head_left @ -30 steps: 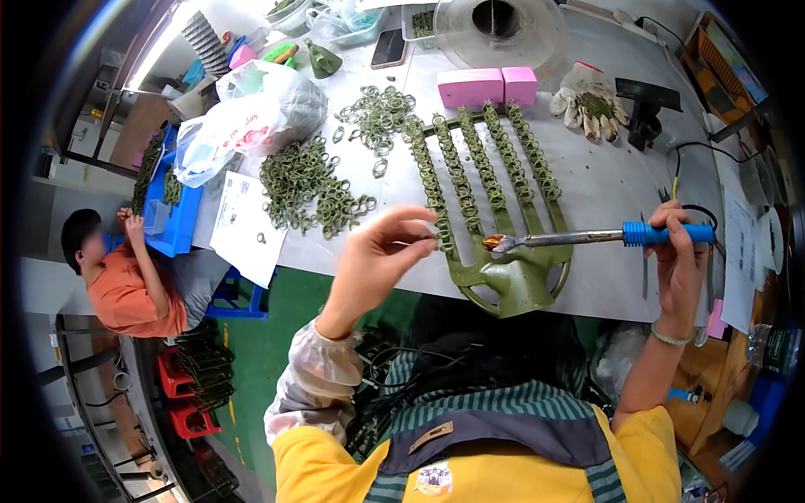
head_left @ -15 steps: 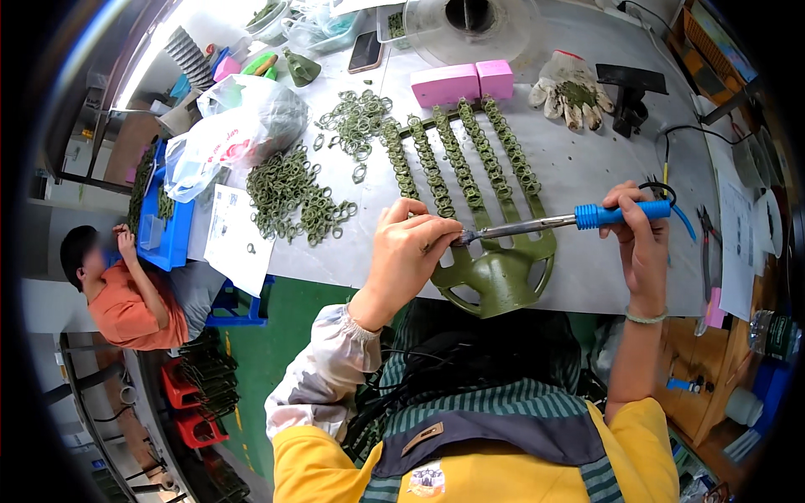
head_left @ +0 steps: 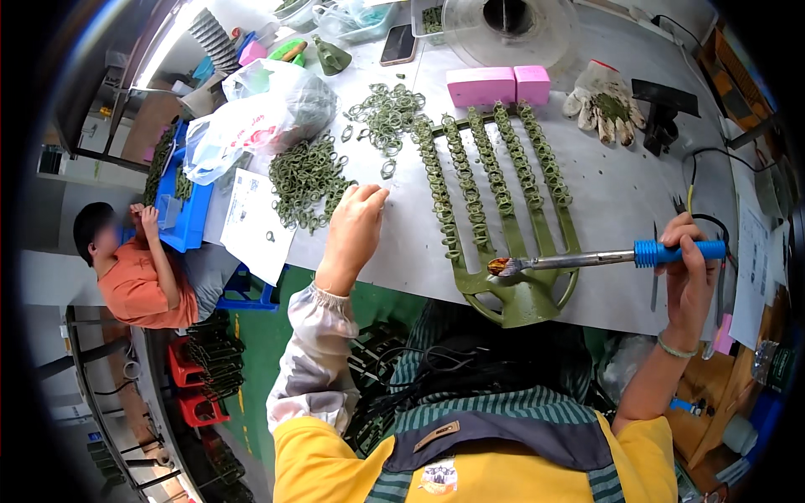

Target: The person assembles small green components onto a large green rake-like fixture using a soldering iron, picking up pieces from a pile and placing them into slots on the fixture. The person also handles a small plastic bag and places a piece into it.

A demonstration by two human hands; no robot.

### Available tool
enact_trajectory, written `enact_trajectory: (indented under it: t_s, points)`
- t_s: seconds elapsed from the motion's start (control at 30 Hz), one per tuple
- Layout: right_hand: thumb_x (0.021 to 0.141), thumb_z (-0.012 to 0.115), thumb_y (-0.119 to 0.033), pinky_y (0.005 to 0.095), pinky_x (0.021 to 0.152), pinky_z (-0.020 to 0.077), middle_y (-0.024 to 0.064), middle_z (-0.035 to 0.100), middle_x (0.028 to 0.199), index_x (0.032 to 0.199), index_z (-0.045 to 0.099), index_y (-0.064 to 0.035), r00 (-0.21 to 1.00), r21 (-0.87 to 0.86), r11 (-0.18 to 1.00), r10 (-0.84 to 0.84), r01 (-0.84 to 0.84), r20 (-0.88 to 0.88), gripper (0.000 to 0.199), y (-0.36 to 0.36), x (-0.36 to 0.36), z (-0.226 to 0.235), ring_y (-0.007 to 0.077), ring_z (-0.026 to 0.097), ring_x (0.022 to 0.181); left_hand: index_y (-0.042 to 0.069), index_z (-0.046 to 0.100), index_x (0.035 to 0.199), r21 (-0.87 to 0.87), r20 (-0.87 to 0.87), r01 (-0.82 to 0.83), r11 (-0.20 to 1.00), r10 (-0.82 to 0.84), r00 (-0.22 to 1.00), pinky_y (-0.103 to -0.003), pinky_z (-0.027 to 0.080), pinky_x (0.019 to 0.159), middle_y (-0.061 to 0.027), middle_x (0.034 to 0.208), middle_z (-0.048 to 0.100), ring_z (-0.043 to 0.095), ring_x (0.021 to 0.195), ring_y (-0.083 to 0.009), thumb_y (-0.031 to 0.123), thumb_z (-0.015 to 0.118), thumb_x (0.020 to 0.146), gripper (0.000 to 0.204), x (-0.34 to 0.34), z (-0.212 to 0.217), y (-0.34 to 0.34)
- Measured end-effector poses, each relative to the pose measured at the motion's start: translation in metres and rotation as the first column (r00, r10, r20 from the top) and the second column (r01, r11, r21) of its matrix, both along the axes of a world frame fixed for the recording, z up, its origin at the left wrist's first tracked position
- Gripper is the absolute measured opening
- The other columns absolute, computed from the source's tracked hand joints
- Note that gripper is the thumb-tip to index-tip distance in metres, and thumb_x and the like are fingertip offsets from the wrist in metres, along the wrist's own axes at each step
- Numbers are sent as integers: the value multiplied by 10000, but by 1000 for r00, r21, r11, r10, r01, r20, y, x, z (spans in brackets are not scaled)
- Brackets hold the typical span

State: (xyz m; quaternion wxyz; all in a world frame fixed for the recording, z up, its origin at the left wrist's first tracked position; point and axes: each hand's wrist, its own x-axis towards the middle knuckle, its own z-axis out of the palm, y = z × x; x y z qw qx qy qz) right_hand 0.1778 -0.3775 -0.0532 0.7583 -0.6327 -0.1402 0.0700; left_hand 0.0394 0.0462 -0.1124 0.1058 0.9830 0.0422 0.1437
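My right hand (head_left: 690,272) is wrapped around the blue handle of a soldering iron (head_left: 587,259). The iron's discoloured tip lies over the base of a green, waxy-looking frame (head_left: 527,293). Several long prongs of this frame carry rows of small green rings (head_left: 495,172). Over to the left, my left hand (head_left: 354,235) is at the right edge of a heap of loose green rings (head_left: 306,184). Its fingers are curled together, their tips partly hidden, and I cannot make out what is between them. A smaller group of rings (head_left: 387,113) lies farther back.
Pink blocks (head_left: 482,87) stand behind the prongs. A stained glove (head_left: 605,105) and a black stand (head_left: 662,113) sit at the back right. Left of the heap are a plastic bag (head_left: 272,113) and a paper sheet (head_left: 251,230). A person in orange (head_left: 142,281) sits at far left.
My left hand has left the iron's tip and moved left to the ring heap. The iron has shifted slightly, its tip still over the frame's base. The whole view has shifted a little.
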Motion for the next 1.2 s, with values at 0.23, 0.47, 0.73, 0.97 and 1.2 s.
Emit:
enact_trajectory:
  t_s: [0.23, 0.47, 0.73, 0.97, 1.2]
  points:
    - [915, 614, -186, 217, 540, 472, 46, 554, 904, 817, 662, -33, 1000, -34, 999, 10, -9, 20, 188, -1, -2, 7, 86, 562, 721, 22, 680, 954, -112, -75, -140, 984, 132, 988, -359, 524, 700, -132, 916, 662, 662, 733, -273, 39, 711, 790, 168, 2, -10, 22]
    - [914, 624, -187, 235, 561, 469, 48, 561, 904, 834, 656, -30, 1000, -47, 999, -12, 12, -1, 179, 0, -2, 6, 94, 559, 749, 1, 686, 1001, -726, 32, -73, 684, 140, 990, -270, 545, 646, -78, 862, 701, 691, 774, -159, -28, 704, 831, 174, -8, 47, -56]
    - [932, 601, -132, 256, 603, 489, 68, 596, 959, 894, 663, -28, 999, 43, 999, 17, -15, -45, 127, 3, 8, -14, 118, 573, 769, 55, 739, 938, -313, 246, 258, 914, -184, 952, -326, 539, 726, -66, 851, 720, 649, 853, -217, 2, 754, 754, 191, -1, 32, -117]
    - [934, 599, -125, 260, 616, 486, 64, 599, 945, 865, 664, -6, 986, 93, 985, 150, -143, -73, 152, 21, 8, -19, 129, 573, 740, 107, 753, 881, -231, 231, 192, 954, -138, 963, -337, 452, 794, 2, 810, 720, 603, 846, -200, 91, 785, 735, 150, 2, 19, -121]
    - [914, 620, -152, 244, 579, 473, 55, 582, 923, 846, 662, -23, 1000, -5, 1000, -5, 5, -17, 151, -8, 13, -6, 106, 566, 729, 109, 750, 906, -183, 201, 221, 958, -184, 962, -327, 463, 773, -8, 860, 726, 609, 839, -208, 85, 775, 762, 148, 5, 26, -115]
